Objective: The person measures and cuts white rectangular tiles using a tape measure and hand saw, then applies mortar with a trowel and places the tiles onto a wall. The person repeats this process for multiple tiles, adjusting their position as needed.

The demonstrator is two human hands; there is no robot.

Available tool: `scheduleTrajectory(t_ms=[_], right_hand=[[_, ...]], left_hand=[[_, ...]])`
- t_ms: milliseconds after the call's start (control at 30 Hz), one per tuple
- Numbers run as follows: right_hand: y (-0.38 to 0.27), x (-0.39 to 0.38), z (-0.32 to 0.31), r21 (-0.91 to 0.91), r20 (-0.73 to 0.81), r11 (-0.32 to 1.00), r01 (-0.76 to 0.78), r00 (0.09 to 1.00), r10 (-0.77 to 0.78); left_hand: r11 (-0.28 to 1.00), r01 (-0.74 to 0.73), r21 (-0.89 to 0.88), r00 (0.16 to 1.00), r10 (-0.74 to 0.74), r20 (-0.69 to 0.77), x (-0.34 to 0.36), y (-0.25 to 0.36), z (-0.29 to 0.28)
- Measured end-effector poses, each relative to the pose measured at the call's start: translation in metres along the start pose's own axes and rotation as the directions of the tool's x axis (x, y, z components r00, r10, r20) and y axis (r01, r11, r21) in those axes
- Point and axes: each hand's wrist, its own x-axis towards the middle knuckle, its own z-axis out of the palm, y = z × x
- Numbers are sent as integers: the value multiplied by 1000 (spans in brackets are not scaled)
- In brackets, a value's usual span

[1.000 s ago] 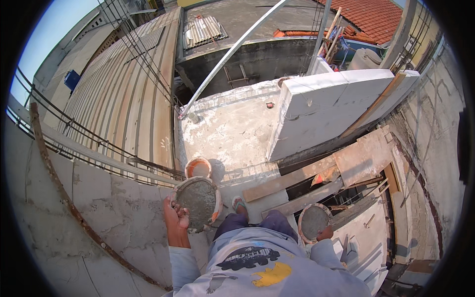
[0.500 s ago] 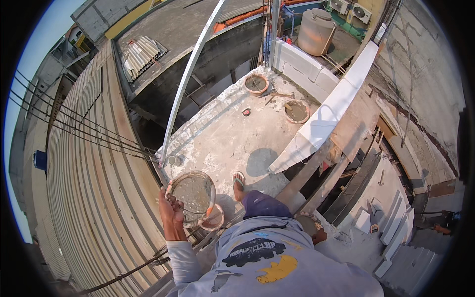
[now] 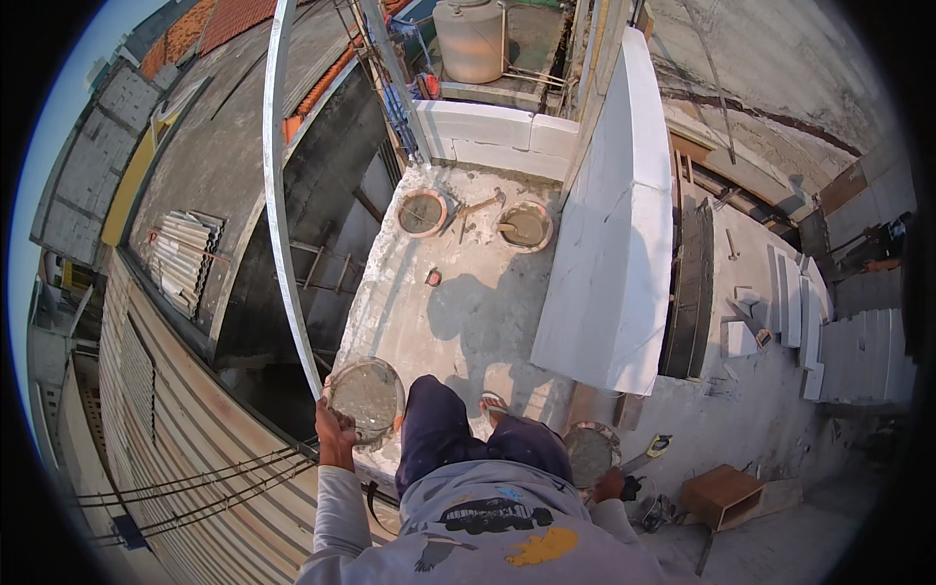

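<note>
My left hand (image 3: 336, 431) is closed on the rim of a round basin (image 3: 401, 398) filled with wet grey mortar, held at my left side. On my right, my right hand (image 3: 606, 485) is at the near edge of a second mortar basin (image 3: 617, 448); its fingers look curled on the rim, though partly hidden. My sandalled foot (image 3: 494, 404) stands on the pale concrete slab between the basins. Farther ahead on this slab are two more mortar basins, one at the left (image 3: 422, 235) and one at the right (image 3: 551, 230), with a hammer (image 3: 485, 203) between them.
A small red round object (image 3: 433, 278) lies mid-slab. White block walls stand at the far end (image 3: 487, 132) and right (image 3: 609, 263). A slanting metal post (image 3: 276, 175) rises at the left edge, beside a drop and corrugated roof (image 3: 185, 409). A handsaw (image 3: 658, 447) and wooden box (image 3: 721, 492) lie right.
My body and view have turned to the right and moved onto the slab. The left basin has come along in my left hand, and the right basin shows more fully.
</note>
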Motion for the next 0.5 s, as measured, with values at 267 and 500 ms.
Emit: scheduleTrajectory(t_ms=[267,500], right_hand=[[-132,-60,84,8,-185,997,-76,980,76],[-214,-50,168,66,-193,996,-66,978,78]], left_hand=[[975,171,143,976,-188,110,186,12,115],[947,156,280,940,-229,252,359,-40,170]])
